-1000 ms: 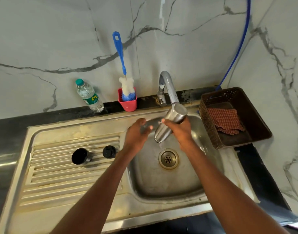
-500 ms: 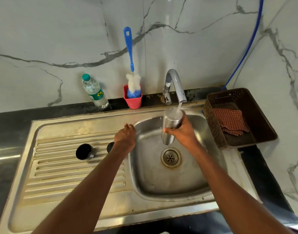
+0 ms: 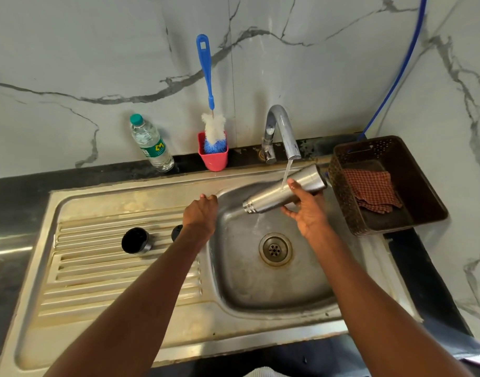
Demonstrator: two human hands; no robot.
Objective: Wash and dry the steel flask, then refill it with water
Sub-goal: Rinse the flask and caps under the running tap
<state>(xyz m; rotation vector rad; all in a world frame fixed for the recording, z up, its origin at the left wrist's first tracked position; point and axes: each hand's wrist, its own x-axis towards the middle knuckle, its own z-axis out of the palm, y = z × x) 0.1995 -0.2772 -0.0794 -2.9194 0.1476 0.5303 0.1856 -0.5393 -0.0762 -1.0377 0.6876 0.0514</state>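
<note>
My left wrist covers most of the small black cap (image 3: 176, 232) on the draining board, and I cannot see inside the flask (image 3: 285, 189). My right hand (image 3: 306, 210) grasps the flask, lying sideways under the tap (image 3: 283, 131) stream over the sink (image 3: 260, 281), while my left hand (image 3: 202, 213) rests loosely curled on the sink rim, holding nothing

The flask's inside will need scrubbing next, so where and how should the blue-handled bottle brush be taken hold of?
Grip the blue-handled bottle brush on its long plastic handle, near the upper half, coming from the front. It stands nearly upright, bristles down in the small red cup, so only the handle is free; lifting straight up should clear the cup. The left hand is nearer and holds nothing.
</note>
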